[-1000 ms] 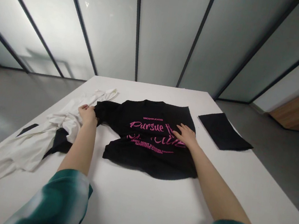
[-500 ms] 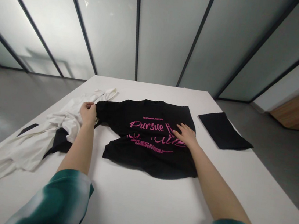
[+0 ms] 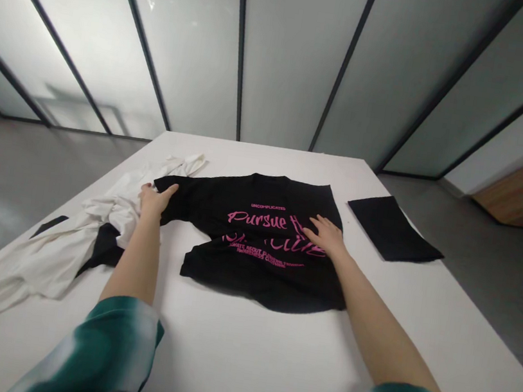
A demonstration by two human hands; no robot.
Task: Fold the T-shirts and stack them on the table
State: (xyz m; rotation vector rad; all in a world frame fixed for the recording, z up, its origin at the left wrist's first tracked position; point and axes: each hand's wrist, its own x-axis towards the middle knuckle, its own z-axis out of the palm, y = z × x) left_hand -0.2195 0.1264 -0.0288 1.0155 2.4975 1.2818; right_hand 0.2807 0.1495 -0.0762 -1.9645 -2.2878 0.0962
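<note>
A black T-shirt (image 3: 251,272) with pink lettering lies on the white table (image 3: 220,352), its left sleeve spread out to the side and a fold running across the print. Beside that sleeve's end is my left hand (image 3: 154,200), thumb and fingers apart, touching the cloth near the cuff. My right hand (image 3: 326,236) rests flat on the shirt's right side, fingers spread over the pink letters. The right side of the shirt runs straight, and no sleeve shows there.
Rumpled white clothing (image 3: 55,245) lies along the table's left side, with a black piece of cloth (image 3: 105,249) partly under it. A folded black garment (image 3: 393,231) sits at the right edge. Frosted glass panels (image 3: 285,56) stand behind the table.
My left hand has let go of the sleeve's end and its fingers have spread. The sleeve now lies flatter and reaches further left. My right hand has stayed in place.
</note>
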